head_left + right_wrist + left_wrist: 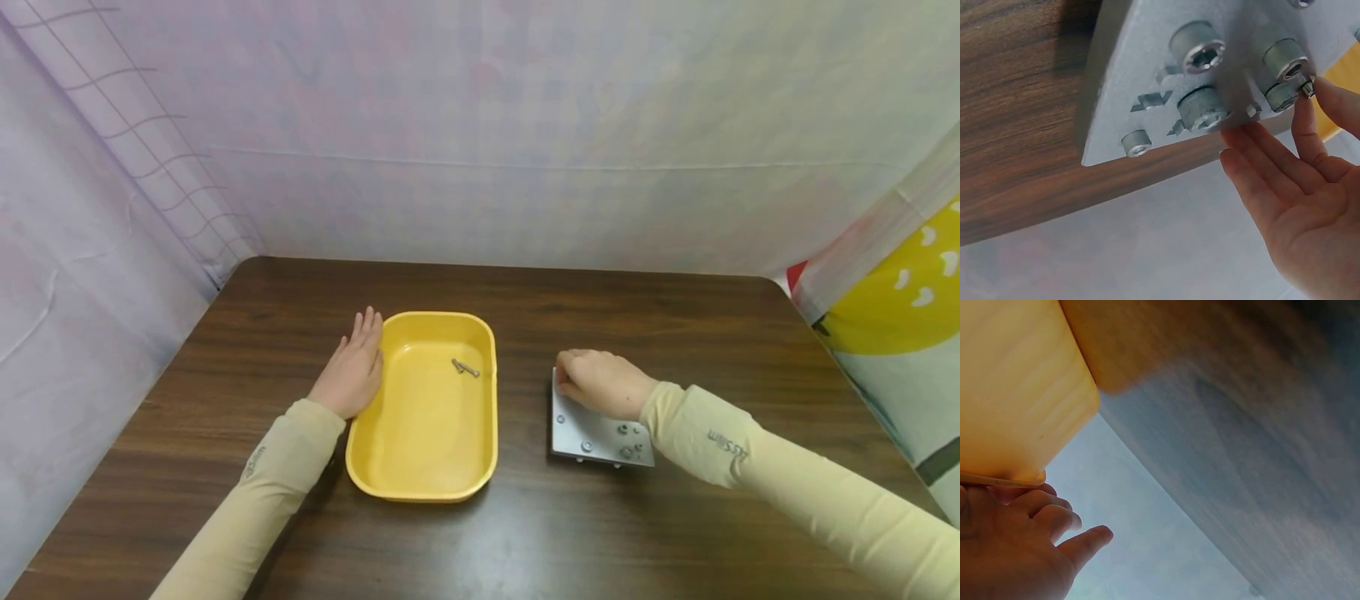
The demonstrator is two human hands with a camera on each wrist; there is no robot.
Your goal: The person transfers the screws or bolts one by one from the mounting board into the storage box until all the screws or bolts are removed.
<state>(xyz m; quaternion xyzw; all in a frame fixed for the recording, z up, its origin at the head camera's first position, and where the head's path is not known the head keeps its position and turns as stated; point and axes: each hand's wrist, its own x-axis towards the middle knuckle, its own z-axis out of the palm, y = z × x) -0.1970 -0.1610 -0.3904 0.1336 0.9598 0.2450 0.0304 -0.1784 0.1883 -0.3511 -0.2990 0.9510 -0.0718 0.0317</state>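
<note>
My left hand lies along the left rim of a yellow plastic tray, its fingers extended. In the left wrist view, the fingers touch the underside of the tray's rim. Inside the tray, toward its right side, lie a couple of small screws. My right hand is over the far part of a grey metal plate. Its thumb and index finger pinch a small screw beside the socket-head bolts in the plate, while the other fingers rest by the plate's edge.
Both tray and plate are on a dark brown wooden table. A pale patterned cloth hangs behind it, and another cloth with a yellow print hangs at the right. Several bolts and cut-out slots show on the plate.
</note>
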